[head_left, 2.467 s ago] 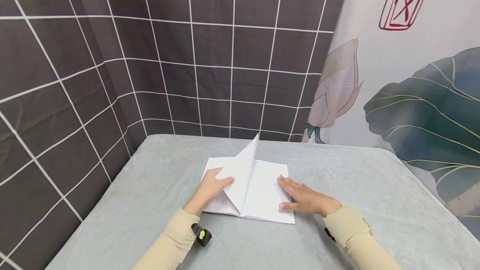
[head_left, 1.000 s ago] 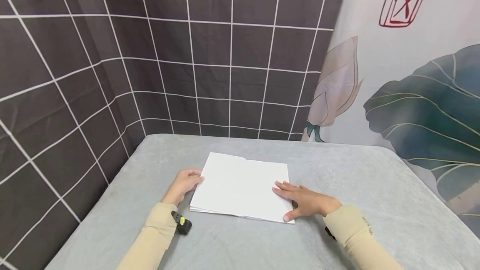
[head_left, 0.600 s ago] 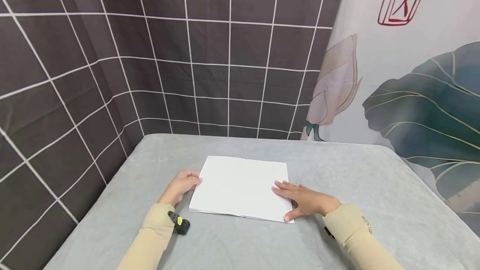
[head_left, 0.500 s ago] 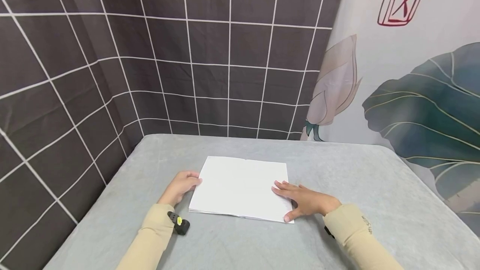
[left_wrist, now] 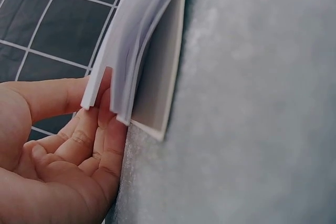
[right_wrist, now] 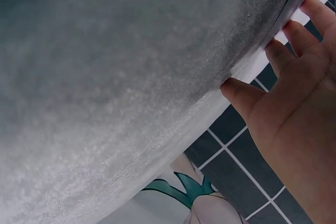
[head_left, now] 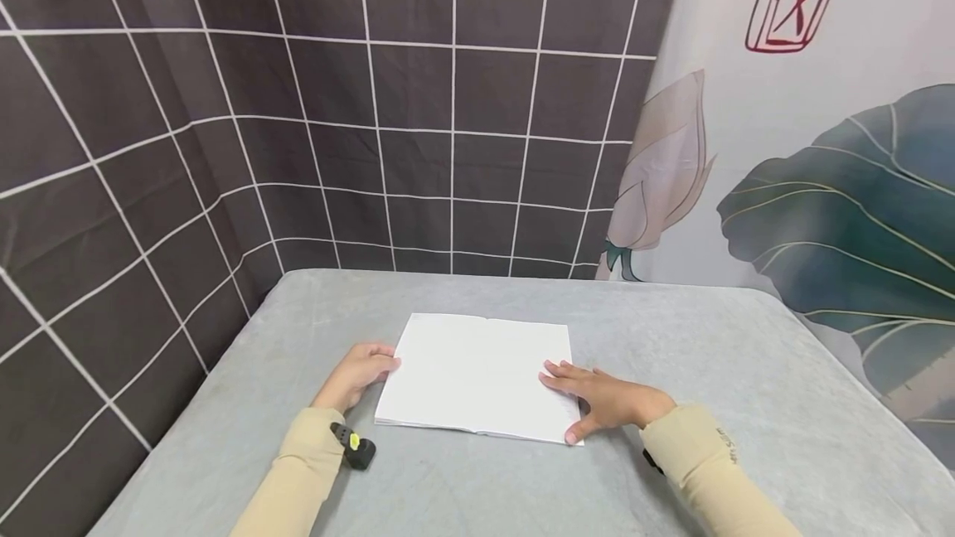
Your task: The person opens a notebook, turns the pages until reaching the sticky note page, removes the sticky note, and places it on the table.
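Observation:
An open notebook (head_left: 477, 375) with blank white pages lies flat on the table. At its left edge my left hand (head_left: 360, 373) pinches some of the pages. The left wrist view shows the thumb of that left hand (left_wrist: 63, 145) on top of a thin bundle of pages (left_wrist: 118, 45), with curled fingers beneath it. More leaves and the cover (left_wrist: 157, 77) hang apart below. My right hand (head_left: 608, 398) rests on the right page with its fingers spread and straight. In the right wrist view the right hand's (right_wrist: 299, 98) fingertips reach the notebook's edge.
A pale grey cloth covers the table (head_left: 477, 487). Behind and to the left hangs a dark curtain with a white grid (head_left: 418, 156). A white curtain with a lotus print (head_left: 821, 214) hangs at the right. Each wrist carries a strapped black device (head_left: 354, 446).
The leaf that my left hand was turning, raised at the middle, now lies flat to the left. My left hand has moved out to the notebook's left edge. The right hand has stayed on its page.

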A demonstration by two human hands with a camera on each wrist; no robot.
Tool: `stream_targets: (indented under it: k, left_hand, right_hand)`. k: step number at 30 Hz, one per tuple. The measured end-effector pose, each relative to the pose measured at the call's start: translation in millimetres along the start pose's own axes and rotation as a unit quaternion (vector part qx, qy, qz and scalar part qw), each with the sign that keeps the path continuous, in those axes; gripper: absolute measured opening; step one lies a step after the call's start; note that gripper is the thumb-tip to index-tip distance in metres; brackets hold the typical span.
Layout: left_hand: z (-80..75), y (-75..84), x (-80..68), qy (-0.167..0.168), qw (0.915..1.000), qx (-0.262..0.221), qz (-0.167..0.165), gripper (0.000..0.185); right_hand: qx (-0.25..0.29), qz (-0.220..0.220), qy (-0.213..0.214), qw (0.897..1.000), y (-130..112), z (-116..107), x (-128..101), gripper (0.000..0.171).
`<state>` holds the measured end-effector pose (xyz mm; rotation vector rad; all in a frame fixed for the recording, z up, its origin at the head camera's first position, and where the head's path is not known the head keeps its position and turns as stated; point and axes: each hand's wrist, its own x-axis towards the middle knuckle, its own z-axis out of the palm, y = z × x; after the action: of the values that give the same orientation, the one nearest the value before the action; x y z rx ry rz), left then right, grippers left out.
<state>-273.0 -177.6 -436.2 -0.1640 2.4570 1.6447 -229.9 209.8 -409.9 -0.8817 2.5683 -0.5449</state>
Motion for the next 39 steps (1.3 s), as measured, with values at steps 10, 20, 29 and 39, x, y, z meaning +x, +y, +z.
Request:
stream_targets:
  k: [10,20,29,39]
  left_hand:
    - [-1.3,-3.3,1.8,-0.005,1.0000,-0.004,-0.002,0.031]
    - [-1.2,-0.7,-1.8,-0.003,1.0000,-0.008,0.002,0.032]
    - [-2.1,-1.6,-1.1,-0.004,0.9999,-0.013,-0.004,0.032]
    - [-3.0,1.2,-2.9,-0.014,0.9999,0.000,-0.004,0.036]
  right_hand:
    - [0.006,0.006,0.004,1.000,-2.0,-0.2,-0.2,0.092]
    - [0.013,0.008,0.010,1.000,-0.9,0.3,1.2,0.083]
    - [0.006,0.014,0.020,1.000,-1.6,2.0,2.1,0.075]
    - [0.018,0.010,0.021,1.000,-4.3,0.9,2.4,0.073]
